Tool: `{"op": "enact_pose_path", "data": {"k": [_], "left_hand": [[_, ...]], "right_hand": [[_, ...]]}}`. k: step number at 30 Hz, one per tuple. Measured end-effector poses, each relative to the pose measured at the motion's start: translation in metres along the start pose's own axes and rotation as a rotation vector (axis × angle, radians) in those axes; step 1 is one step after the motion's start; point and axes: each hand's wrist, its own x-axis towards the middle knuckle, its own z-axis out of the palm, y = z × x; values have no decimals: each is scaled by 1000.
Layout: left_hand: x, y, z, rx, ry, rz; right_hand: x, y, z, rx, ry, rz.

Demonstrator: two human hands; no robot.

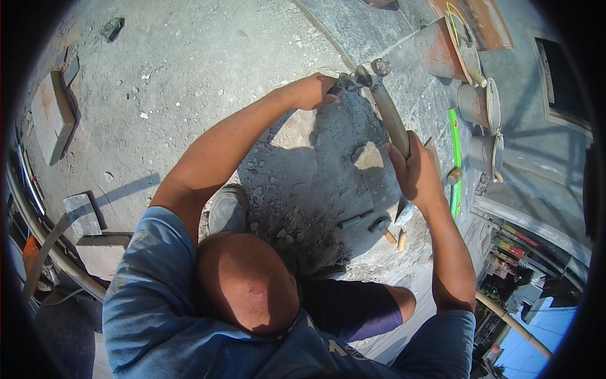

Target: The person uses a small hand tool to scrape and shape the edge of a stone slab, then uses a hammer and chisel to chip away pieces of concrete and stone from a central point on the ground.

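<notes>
My right hand point(419, 169) is wrapped round the wooden handle of a hammer point(391, 114), which slants up and away to its metal head. Close beside that head, my left hand point(310, 92) is closed on a dark metal tool point(336, 88); its kind is hard to make out. I cannot tell whether the tool touches the hammer head. Below the hands, a hole or rough patch of broken concrete point(303, 183) lies in shadow. A small hammer point(382, 227), a dark green-handled tool point(357, 219) and a trowel point(404, 213) rest on the ground nearer me.
Several buckets point(437, 50) stand along the right wall. A bright green level point(454, 161) lies in front of them. Slabs point(50, 117) and a smaller block point(82, 215) are at the left, and a tape measure point(112, 28) lies far left. Rubble covers the floor near my boot point(227, 210).
</notes>
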Motion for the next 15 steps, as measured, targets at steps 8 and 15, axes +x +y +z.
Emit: {"op": "enact_pose_path", "data": {"k": [8, 15], "left_hand": [[8, -16, 1, -43, 19, -52], [-5, -11, -6, -25, -13, -92]], "right_hand": [[38, -39, -154, 1001, 720, -292], [14, -13, 7, 122, -36, 73]]}}
